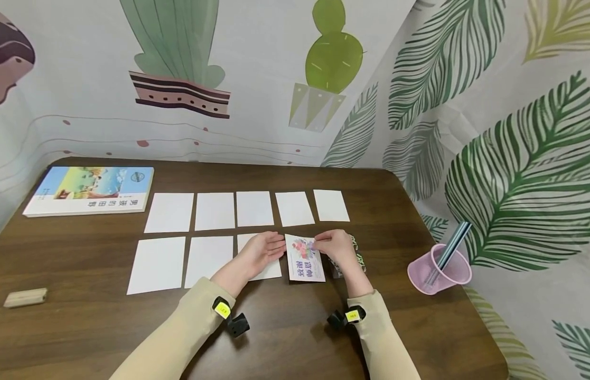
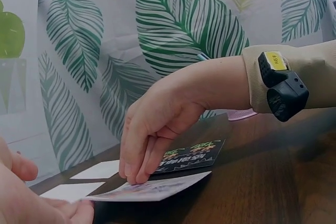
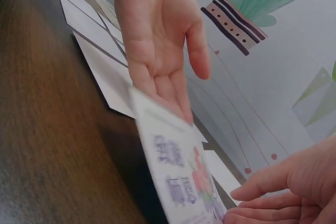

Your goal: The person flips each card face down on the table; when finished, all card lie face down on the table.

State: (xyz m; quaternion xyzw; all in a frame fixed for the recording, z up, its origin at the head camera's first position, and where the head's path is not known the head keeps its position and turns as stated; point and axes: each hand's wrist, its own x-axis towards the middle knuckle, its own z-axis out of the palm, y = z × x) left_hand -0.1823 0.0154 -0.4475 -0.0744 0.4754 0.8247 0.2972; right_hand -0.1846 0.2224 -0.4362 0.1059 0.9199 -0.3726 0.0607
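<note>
A greeting card (image 1: 304,261) with red and purple flowers and purple lettering is between the two hands, slightly tilted above the table in the left wrist view. At its upper right side, my right hand (image 1: 336,247) pinches the card with bent fingers, fingertips on the printed face. My left hand (image 1: 262,250) has its palm turned inward and fingers nearly straight, fingertips right at the card's left edge. Under the left wrist lies a partly covered white card (image 1: 268,272). A black card with colored lettering (image 2: 191,158) lies beyond the right hand, mostly hidden by it in the head view.
White cards lie in two rows, the back row (image 1: 254,209) running behind the hands and the front row (image 1: 211,258) to their left. A book (image 1: 97,184) sits back left, a wooden block (image 1: 26,297) left, and a pink pen cup (image 1: 423,272) with pens (image 1: 453,245) right.
</note>
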